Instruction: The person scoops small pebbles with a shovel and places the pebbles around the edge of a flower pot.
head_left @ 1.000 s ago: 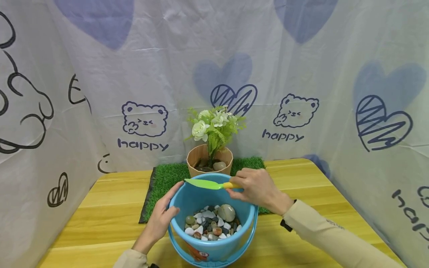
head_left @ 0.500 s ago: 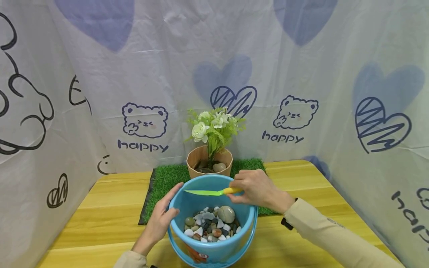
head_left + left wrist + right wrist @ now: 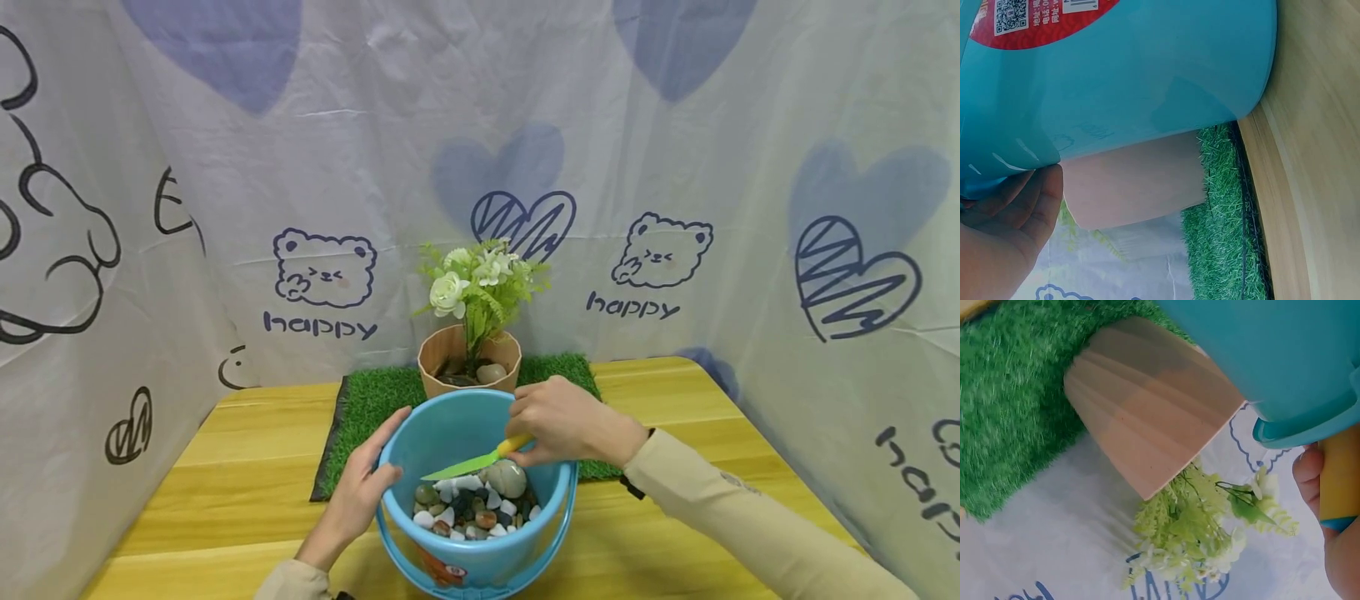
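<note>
A blue bucket [image 3: 401,510] stands on the table, with mixed pebbles [image 3: 480,518] and one larger round stone [image 3: 506,478] in its bottom. My left hand [image 3: 362,483] grips the bucket's left rim, thumb on the inner side and fingers outside; the left wrist view shows these fingers [image 3: 1041,200] against the wall. Over the far right rim, my right hand [image 3: 558,421] holds a small trowel by its yellow handle [image 3: 1340,478]. The trowel's green blade [image 3: 463,468] points left and down inside the bucket, just above the pebbles; whether its tip touches them I cannot tell.
Close behind the bucket stands a tan pot [image 3: 433,354] with white flowers and green leaves [image 3: 483,283]. It rests on an artificial grass mat [image 3: 375,400]. Patterned cloth [image 3: 360,150] hangs around the wooden table [image 3: 225,475]. The bucket's handle [image 3: 558,546] hangs down at the front.
The trowel's blade has dropped from rim height down into the bucket and now tilts tip-down. My right hand has turned and shifted slightly left; my left hand stays on the rim.
</note>
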